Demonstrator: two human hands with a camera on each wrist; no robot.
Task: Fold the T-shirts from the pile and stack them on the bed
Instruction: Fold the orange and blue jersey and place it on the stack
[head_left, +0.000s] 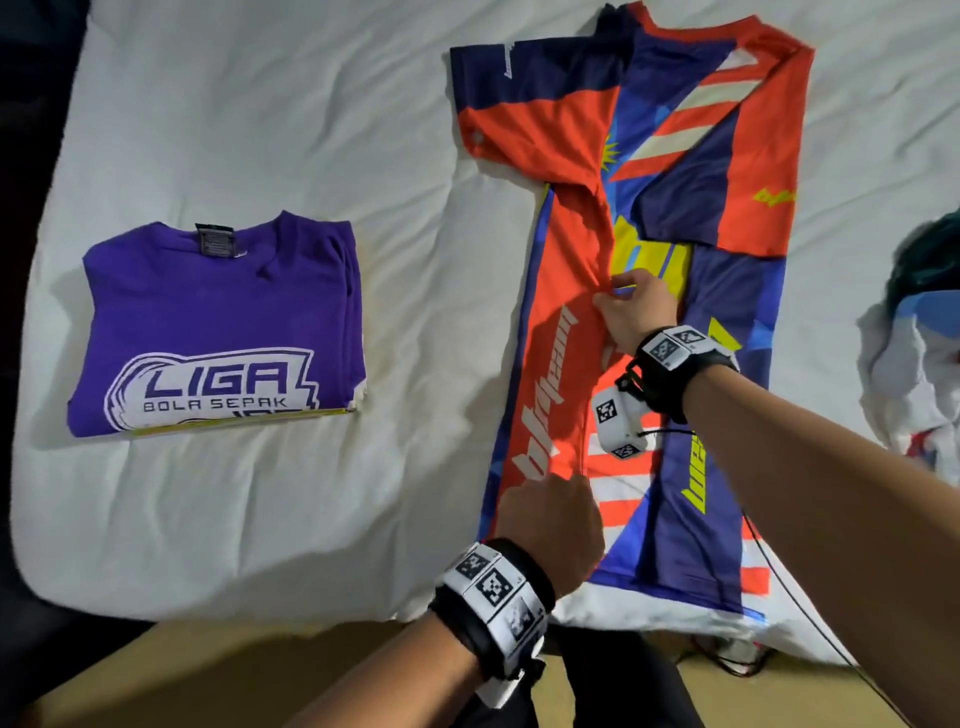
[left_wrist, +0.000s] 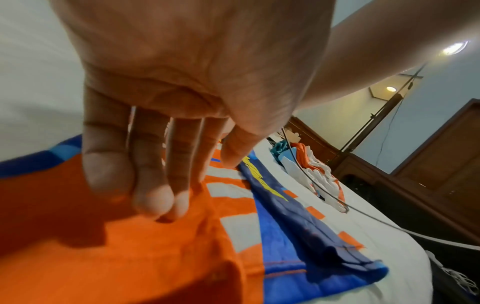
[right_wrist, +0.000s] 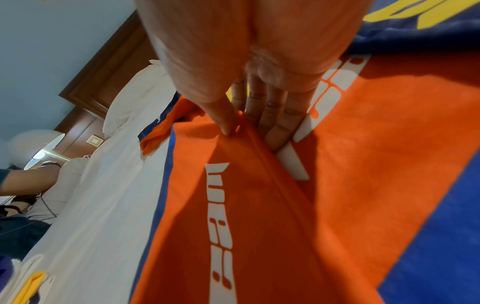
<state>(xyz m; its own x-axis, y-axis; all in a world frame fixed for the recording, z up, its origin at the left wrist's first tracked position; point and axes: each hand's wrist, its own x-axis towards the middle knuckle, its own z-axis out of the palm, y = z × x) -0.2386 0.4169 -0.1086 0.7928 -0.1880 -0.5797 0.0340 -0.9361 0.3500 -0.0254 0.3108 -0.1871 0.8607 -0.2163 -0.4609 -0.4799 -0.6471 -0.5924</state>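
Observation:
An orange, blue and white jersey (head_left: 727, 218) lies spread on the white bed (head_left: 311, 130), its left side folded in over the middle. My right hand (head_left: 605, 299) pinches a ridge of the orange flap (right_wrist: 259, 185) between thumb and fingers (right_wrist: 275, 131) near the jersey's middle. Lower down, my left hand (head_left: 566, 486) rests on the same flap's edge, with straight fingers (left_wrist: 153, 197) touching the orange cloth (left_wrist: 130, 257) and the thumb apart. A folded purple T-shirt (head_left: 218, 322) with white lettering tops a small stack at the left.
A loose pile of unfolded clothes (head_left: 914, 338) sits at the bed's right edge. A thin black cable (head_left: 769, 566) runs from my right wrist across the jersey's hem and off the bed. Tan floor (head_left: 208, 675) shows below the near edge of the bed.

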